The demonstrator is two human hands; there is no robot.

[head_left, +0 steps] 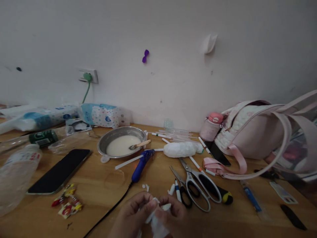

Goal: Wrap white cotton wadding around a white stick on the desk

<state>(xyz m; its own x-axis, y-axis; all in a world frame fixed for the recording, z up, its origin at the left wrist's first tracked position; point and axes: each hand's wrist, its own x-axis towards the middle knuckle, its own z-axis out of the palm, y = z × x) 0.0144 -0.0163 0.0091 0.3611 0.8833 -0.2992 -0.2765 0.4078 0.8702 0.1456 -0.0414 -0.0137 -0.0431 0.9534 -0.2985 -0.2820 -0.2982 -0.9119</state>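
Both hands, left hand point(135, 215) and right hand point(173, 211), pinched a white paper wad point(157, 219) together, just in front of the scissors point(198, 185).

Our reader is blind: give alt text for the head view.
Left hand and right hand hold a white paper piece over a wooden table, near silver scissors, a blue glue gun and a metal bowl of white paste.

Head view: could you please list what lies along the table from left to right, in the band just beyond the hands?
Phone → candy wrappers → blue glue gun → silver scissors → blue pen → dark strip.
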